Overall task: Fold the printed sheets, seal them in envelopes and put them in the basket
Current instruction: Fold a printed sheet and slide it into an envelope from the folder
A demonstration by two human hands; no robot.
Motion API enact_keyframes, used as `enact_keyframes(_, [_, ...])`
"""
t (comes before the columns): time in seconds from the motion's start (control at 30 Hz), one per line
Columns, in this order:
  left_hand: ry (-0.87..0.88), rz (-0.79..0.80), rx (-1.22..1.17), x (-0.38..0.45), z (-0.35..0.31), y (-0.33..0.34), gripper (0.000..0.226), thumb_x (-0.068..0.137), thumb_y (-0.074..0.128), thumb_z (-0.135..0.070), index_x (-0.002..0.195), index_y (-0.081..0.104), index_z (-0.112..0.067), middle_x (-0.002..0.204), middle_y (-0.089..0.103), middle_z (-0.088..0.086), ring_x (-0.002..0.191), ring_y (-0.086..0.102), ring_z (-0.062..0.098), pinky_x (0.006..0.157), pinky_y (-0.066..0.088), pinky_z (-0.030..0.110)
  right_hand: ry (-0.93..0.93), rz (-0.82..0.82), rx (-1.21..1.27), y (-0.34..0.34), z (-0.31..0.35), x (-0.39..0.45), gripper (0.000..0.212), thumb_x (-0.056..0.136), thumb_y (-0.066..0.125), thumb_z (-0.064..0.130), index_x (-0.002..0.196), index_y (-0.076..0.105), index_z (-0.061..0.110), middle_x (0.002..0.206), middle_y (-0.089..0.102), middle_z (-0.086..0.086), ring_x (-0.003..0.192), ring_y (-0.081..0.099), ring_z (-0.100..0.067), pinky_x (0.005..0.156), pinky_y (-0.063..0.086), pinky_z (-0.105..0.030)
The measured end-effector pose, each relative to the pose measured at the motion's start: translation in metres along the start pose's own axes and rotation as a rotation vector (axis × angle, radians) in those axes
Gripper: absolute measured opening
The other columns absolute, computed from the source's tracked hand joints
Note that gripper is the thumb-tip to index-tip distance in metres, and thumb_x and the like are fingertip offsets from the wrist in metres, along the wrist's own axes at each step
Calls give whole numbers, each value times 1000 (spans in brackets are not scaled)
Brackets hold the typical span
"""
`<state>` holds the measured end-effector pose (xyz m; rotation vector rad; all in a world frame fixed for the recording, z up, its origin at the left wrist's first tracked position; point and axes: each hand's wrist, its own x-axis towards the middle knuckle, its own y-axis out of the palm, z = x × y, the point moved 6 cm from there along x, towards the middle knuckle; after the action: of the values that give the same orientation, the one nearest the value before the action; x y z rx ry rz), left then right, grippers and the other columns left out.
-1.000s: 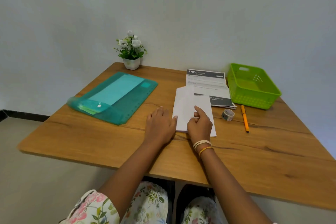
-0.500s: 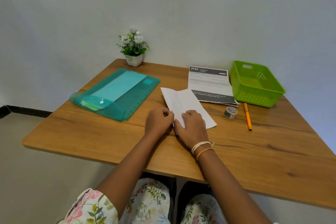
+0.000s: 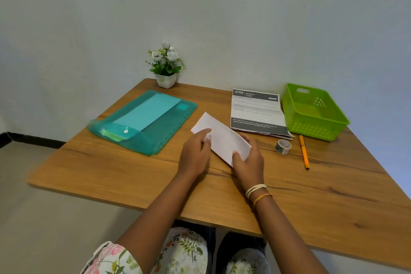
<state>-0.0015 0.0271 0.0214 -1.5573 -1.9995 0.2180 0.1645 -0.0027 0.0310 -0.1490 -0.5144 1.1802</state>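
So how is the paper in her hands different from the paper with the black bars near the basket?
The folded sheet is a narrow strip, while the printed sheets lie opened out and look wider. The folded sheet shows a plain white side; the printed sheets show dark bars and the number 2703. The left hand and right hand hold the folded sheet, but nothing touches the printed sheets. Both are paper lying on the table.

We cannot read the small grey lines on the white printed sheets (image 3: pixel 255 109); our right hand (image 3: pixel 250 162) hides the near corner of the folded white paper (image 3: pixel 222 138), fingers tucked beneath
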Motion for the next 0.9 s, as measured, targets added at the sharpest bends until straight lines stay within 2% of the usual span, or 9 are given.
enact_keyframes(0.1, [141,136,229,-3,-8,13,43,101,38,-32,144,40,-29,152,37,-4,139,33,13,112,30,35,29,16,-21,-3,-7,5,47,84,62,6,128,49,18,122,56,-2,111,51,-17,89,38,-21])
enact_keyframes(0.2, [195,222,486,-6,-7,25,43,101,35,-34,143,38,-29,158,24,-2,146,19,16,118,11,45,-22,74,-130,-3,-12,13,32,86,63,12,117,55,16,118,62,-4,109,57,-23,86,42,-24])
enact_keyframes(0.33, [180,266,554,-5,-2,30,41,99,38,-36,138,45,-28,158,25,3,146,21,21,118,16,45,-105,137,-420,-4,-17,28,20,86,63,31,105,58,27,108,67,0,99,61,-24,78,49,-33])
enact_keyframes(0.43, [165,302,591,-5,1,31,44,99,36,-39,141,42,-29,157,28,3,146,21,21,118,15,43,-117,122,-534,-4,-22,39,24,84,66,38,103,58,28,105,65,2,98,60,-21,75,47,-32])
enact_keyframes(0.6, [155,364,678,-7,4,35,52,101,24,-42,151,23,-28,161,16,0,149,10,19,120,10,42,-211,-26,-900,1,-16,40,33,78,72,18,108,59,13,101,59,-11,90,57,-29,74,48,-38])
enact_keyframes(0.67, [157,405,717,-7,5,37,54,102,20,-42,153,14,-27,162,8,0,149,4,18,120,6,42,-270,5,-896,10,-12,30,32,79,62,14,111,58,10,107,58,-13,98,56,-31,83,46,-40])
enact_keyframes(0.73, [164,446,728,-7,6,39,55,102,18,-41,154,9,-26,162,3,0,149,0,18,120,4,41,-303,190,-794,29,-11,17,44,89,49,20,131,48,8,132,51,-15,123,47,-31,101,38,-40])
enact_keyframes(0.8, [174,471,732,-7,7,39,54,102,18,-40,154,7,-26,162,0,-1,149,-1,17,121,5,40,-305,382,-719,45,-11,4,51,97,36,26,146,30,12,151,34,-10,141,29,-25,114,25,-38])
enact_keyframes(0.9, [194,492,731,-4,11,34,55,103,18,-40,154,5,-26,162,0,-3,149,0,13,121,6,36,-291,488,-787,47,-15,3,55,100,26,34,151,18,15,159,16,-4,147,13,-18,119,14,-36])
